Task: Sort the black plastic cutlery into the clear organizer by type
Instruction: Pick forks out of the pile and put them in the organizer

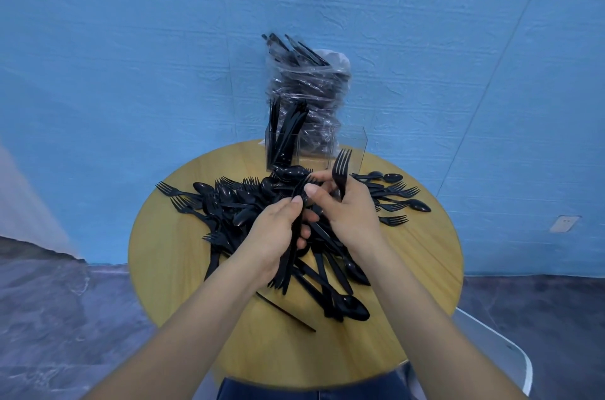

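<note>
Head view shows gathering under way: the left hand [278, 236] grips a bundle of black cutlery [289, 255] above the pile [235, 203], while the right hand [347, 209] pinches an upright fork [340, 170]. Next, I judge, the fork must go into the clear organizer [347, 151], into a section away from the pieces standing at its left.

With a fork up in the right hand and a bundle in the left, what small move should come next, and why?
Probably lay the fork from the right hand onto the bundle the left hand grips. Both hands already meet over the pile, and the organizer sits farther back.
</note>
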`<act>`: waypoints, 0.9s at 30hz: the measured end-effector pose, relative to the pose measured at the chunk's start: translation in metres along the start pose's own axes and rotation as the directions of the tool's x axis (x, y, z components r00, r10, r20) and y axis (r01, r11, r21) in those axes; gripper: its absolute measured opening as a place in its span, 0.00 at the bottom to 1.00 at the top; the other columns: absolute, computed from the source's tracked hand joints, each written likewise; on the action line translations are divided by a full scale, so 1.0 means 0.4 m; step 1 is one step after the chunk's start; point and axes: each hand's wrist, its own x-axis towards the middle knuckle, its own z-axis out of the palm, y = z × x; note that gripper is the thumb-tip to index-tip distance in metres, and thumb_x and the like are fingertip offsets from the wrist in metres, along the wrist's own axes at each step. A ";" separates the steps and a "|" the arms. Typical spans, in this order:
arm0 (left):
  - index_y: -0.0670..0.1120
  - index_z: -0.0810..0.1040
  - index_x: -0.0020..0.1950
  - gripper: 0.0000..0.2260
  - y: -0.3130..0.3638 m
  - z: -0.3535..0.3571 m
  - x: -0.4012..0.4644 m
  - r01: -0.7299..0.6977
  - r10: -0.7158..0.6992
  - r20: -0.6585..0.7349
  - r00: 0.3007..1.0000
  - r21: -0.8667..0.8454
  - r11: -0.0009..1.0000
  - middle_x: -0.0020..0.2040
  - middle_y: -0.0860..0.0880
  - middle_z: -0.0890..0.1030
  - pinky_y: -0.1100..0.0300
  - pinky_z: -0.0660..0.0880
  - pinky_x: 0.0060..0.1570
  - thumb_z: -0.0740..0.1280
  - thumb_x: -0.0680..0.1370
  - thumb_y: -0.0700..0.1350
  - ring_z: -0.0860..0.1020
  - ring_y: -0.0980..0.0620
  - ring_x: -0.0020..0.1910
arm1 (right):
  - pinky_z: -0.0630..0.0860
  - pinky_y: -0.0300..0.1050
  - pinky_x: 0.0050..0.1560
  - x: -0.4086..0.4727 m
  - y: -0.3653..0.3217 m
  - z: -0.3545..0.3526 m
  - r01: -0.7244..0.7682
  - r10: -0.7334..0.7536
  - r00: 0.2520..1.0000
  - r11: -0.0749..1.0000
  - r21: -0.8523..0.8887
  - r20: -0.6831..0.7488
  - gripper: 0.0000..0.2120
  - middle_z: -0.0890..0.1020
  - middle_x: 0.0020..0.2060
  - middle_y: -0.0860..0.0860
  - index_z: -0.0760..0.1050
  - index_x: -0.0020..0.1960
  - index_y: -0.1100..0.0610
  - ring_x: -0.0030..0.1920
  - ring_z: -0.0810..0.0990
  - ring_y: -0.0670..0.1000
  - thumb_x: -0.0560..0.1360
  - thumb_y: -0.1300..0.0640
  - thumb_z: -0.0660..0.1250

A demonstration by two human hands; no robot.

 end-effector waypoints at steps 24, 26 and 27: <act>0.42 0.79 0.59 0.12 -0.043 -0.001 0.003 -0.064 0.055 -0.077 0.996 -0.108 0.992 0.53 0.44 0.83 0.54 0.79 0.54 0.58 0.81 0.38 0.80 0.49 0.55 | 0.76 0.39 0.51 -0.057 0.051 0.030 -0.017 0.015 1.000 0.993 -0.116 -0.023 0.15 0.81 0.40 0.43 0.79 0.56 0.49 0.42 0.79 0.39 0.80 0.63 0.58; 0.43 0.79 0.59 0.12 -0.046 0.007 -0.006 -0.075 0.066 -0.076 0.995 -0.118 0.990 0.53 0.43 0.83 0.56 0.79 0.51 0.58 0.81 0.38 0.80 0.49 0.54 | 0.78 0.44 0.45 -0.057 0.063 0.043 -0.095 0.091 0.989 0.995 -0.027 -0.118 0.12 0.78 0.38 0.47 0.78 0.58 0.51 0.36 0.78 0.41 0.79 0.62 0.61; 0.43 0.79 0.58 0.12 -0.048 0.009 -0.010 -0.078 0.070 -0.071 0.995 -0.115 0.990 0.52 0.43 0.83 0.58 0.79 0.48 0.58 0.81 0.38 0.80 0.48 0.51 | 0.78 0.45 0.40 -0.057 0.063 0.048 -0.125 0.130 0.979 0.991 0.038 -0.155 0.09 0.76 0.37 0.48 0.77 0.56 0.53 0.33 0.77 0.43 0.79 0.62 0.62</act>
